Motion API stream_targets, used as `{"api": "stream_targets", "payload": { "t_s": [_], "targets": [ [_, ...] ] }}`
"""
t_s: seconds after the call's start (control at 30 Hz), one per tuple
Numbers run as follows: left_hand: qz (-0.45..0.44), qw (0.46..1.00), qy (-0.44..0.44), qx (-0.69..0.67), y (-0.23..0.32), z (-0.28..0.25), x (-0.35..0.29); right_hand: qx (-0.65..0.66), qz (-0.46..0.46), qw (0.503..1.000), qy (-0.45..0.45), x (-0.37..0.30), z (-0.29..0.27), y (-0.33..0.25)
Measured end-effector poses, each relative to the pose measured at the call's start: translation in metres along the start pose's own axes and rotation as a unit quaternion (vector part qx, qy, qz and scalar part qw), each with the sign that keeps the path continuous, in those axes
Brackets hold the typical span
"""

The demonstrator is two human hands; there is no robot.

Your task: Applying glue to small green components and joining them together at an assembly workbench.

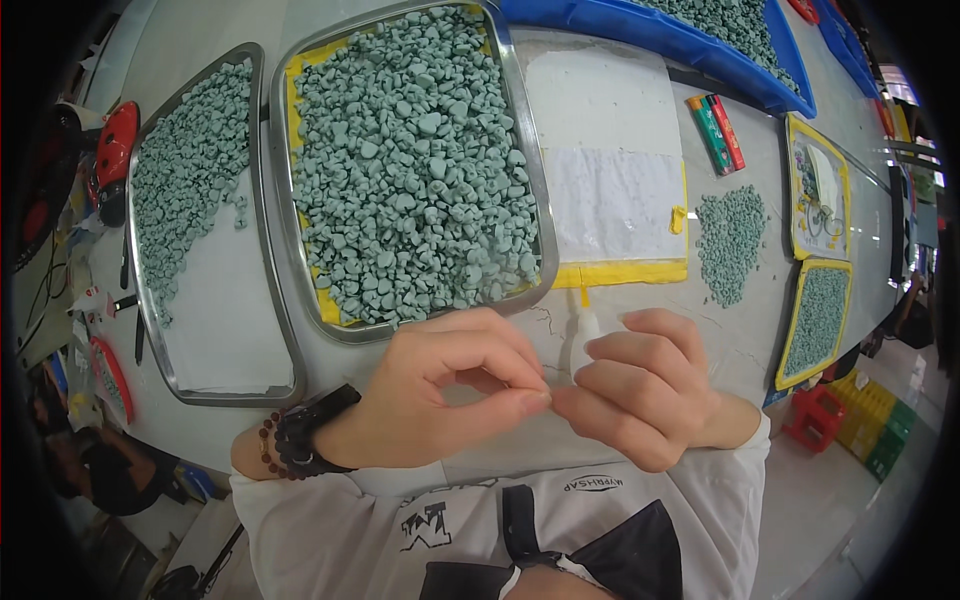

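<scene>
My left hand (450, 390) and my right hand (640, 390) meet fingertip to fingertip above the near side of the table. Both are closed in a pinch; whatever lies between the fingers is too small or hidden to make out. Partly behind my right fingers is a small white bottle (588, 322) with a thin yellow tip. Just beyond my left hand, a large metal tray (548, 215) holds a deep heap of grey-green stones (415, 160). A dark band and a beaded bracelet sit on my left wrist.
At left, another metal tray (285, 350) is partly covered with stones. A white sheet with yellow edging (620, 272), a small stone pile (732, 240) and two lighters (716, 135) lie right. Yellow-rimmed trays (847, 320) line the right edge; a blue bin (640, 35) stands at the back.
</scene>
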State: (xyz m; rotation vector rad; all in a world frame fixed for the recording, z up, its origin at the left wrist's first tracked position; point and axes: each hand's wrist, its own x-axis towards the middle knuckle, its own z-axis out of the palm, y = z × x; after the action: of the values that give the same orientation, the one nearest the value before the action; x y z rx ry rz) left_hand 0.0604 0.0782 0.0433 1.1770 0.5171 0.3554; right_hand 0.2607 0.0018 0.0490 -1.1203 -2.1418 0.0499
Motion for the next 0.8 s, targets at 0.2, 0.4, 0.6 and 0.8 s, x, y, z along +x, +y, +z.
{"api": "stream_targets", "payload": {
  "t_s": [0.2,0.4,0.6,0.8],
  "targets": [
    [-0.029,0.998,-0.038,-0.049,0.005,-0.001,0.000,0.019,-0.039,0.998,0.042,-0.006,0.003,-0.004],
    [-0.085,0.980,-0.071,-0.167,0.000,-0.001,-0.001,0.043,-0.088,0.994,0.046,-0.009,0.006,0.002],
    [-0.021,0.985,-0.029,-0.171,0.000,0.010,-0.001,0.166,0.022,0.981,0.095,-0.004,0.008,0.004],
    [-0.013,0.976,0.050,-0.212,-0.003,0.011,-0.005,0.407,0.234,0.880,-0.075,0.002,-0.008,0.010]
  ]
}}
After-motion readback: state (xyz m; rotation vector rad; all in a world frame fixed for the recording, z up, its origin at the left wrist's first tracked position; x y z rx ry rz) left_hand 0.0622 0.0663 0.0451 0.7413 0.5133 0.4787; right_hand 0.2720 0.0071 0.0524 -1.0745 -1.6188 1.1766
